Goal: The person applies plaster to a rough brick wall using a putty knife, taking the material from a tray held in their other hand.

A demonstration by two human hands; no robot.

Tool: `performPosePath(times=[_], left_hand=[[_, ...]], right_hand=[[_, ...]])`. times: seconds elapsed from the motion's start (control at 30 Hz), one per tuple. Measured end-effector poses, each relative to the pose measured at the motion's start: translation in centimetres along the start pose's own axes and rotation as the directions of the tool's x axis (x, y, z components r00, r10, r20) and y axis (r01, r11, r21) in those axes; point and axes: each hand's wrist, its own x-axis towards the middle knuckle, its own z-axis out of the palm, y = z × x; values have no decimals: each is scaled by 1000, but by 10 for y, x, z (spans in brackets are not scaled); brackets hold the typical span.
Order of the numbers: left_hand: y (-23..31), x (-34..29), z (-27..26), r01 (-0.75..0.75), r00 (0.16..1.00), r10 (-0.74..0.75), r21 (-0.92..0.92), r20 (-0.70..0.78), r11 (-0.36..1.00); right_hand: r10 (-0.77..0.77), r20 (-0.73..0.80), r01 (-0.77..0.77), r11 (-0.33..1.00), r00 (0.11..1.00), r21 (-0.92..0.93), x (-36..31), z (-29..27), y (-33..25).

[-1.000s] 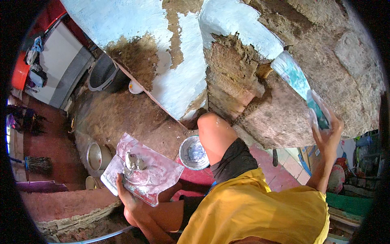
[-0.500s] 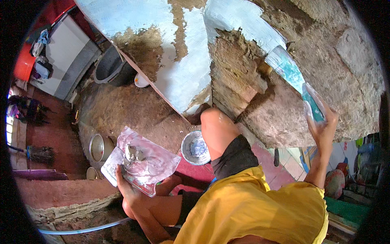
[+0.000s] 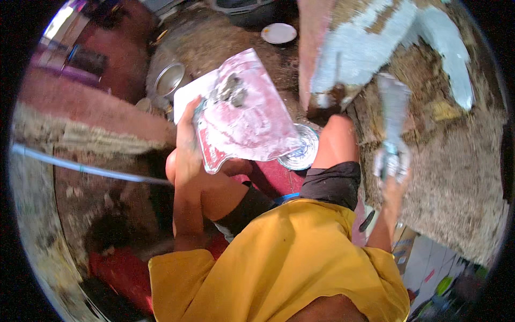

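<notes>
My left hand (image 3: pixel 188 123) grips the edge of a flat board (image 3: pixel 252 123), pinkish red and smeared with white. A lump of grey-white putty (image 3: pixel 232 91) sits on its upper part. On the right, my right hand (image 3: pixel 395 180) is closed round the handle of a putty knife (image 3: pixel 394 104), slightly blurred, its wide blade pointing up and away from me. The blade is apart from the board, in front of the rough wall. Pale bluish-white plaster (image 3: pixel 365 51) covers part of that wall, with bare brown patches beside it. A round, white-smeared bowl (image 3: pixel 304 147) stands between my knees, partly behind the board.
Beyond the board are a metal pot (image 3: pixel 170 79), a white plate (image 3: pixel 279 33) and a dark tub (image 3: pixel 244 8). A low ledge (image 3: pixel 102 112) and a pale blue hose (image 3: pixel 91 170) lie on the left. The rough wall (image 3: pixel 445 188) runs close along my right side.
The putty knife has come off the plaster on the wall and moved down toward me. The board is raised and nearer the middle. My view has turned left.
</notes>
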Motion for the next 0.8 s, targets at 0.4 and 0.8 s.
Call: performPosePath(times=[0.4, 0.8], left_hand=[[-13, -25, -33, -44, 998, 40, -95, -43, 995], [-63, -29, -42, -360, 858, 456, 355, -238, 863]], right_hand=[[-138, 583, 168, 986, 801, 2, 47, 104, 24], [74, 584, 224, 879, 809, -422, 19, 68, 0]])
